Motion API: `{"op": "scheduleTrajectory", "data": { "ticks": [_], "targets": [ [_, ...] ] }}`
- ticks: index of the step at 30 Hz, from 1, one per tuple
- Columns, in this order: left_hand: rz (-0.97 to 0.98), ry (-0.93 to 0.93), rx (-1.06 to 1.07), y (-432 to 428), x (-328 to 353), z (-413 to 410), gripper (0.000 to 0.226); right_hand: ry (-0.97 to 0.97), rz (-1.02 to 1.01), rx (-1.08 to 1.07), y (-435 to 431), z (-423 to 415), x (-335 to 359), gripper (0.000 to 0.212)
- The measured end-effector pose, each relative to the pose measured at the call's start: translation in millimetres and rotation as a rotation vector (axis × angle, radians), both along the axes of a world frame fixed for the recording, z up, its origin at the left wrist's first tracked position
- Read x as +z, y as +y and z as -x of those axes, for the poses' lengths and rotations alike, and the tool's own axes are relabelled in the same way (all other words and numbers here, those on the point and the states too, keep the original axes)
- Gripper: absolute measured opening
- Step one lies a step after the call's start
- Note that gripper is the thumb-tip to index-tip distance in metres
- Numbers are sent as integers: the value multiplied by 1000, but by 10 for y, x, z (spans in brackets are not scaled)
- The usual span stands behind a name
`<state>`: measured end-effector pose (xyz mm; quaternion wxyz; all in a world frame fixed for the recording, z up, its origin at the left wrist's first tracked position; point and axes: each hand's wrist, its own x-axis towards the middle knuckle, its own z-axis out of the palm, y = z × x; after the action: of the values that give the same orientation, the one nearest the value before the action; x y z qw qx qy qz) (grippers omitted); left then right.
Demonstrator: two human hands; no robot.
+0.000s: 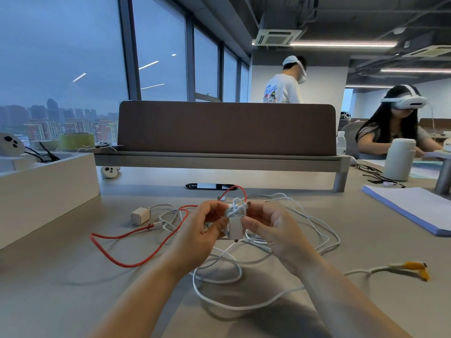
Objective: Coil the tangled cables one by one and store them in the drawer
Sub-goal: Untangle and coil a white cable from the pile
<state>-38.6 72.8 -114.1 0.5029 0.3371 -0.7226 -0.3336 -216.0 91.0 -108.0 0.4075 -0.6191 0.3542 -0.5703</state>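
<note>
Left hand (200, 228) and right hand (271, 228) together, both pinching white charger (235, 229) above cable tangle (219, 272); open counter (73, 301) near, white box (48, 189) edge left.

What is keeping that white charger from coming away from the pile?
The left hand and right hand both grip the charger. Thin white cables are knotted around its top and a red cable loops just behind it, both trailing into the heap on the table.
</note>
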Motion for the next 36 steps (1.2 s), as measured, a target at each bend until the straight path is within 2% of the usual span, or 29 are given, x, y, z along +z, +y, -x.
{"op": "scheduleTrajectory", "data": {
  "ticks": [4, 11, 15, 20, 23, 27, 31, 36],
  "targets": [
    [-5, -54, -2, 24, 4, 15, 26, 9, -6, 13, -4, 12, -7, 25],
    [86, -118, 63, 50, 17, 21, 30, -42, 1, 0, -41, 15, -29, 32],
    [102, -124, 79, 54, 17, 19, 26, -45, 23, -3, -48, 33, -32, 27],
    [23, -92, 70, 54, 41, 14, 23, 14, 29, -67, -79, 25, -72, 21],
    [-52, -72, 63, 53, 57, 10, 24, 29, 16, -79, -92, 25, -85, 34],
    [-208, -38, -71, 62, 57, -1, 42, 2, -9, -70, -106, 22, -109, 41],
    [-217, -100, -30, 38, 18, 14, 54, -32, -44, -42, -111, -10, -130, 39],
    [-296, 24, -36, -6, 17, -8, 62, -39, -91, -38, -104, 4, -98, 54]
  ]
}}
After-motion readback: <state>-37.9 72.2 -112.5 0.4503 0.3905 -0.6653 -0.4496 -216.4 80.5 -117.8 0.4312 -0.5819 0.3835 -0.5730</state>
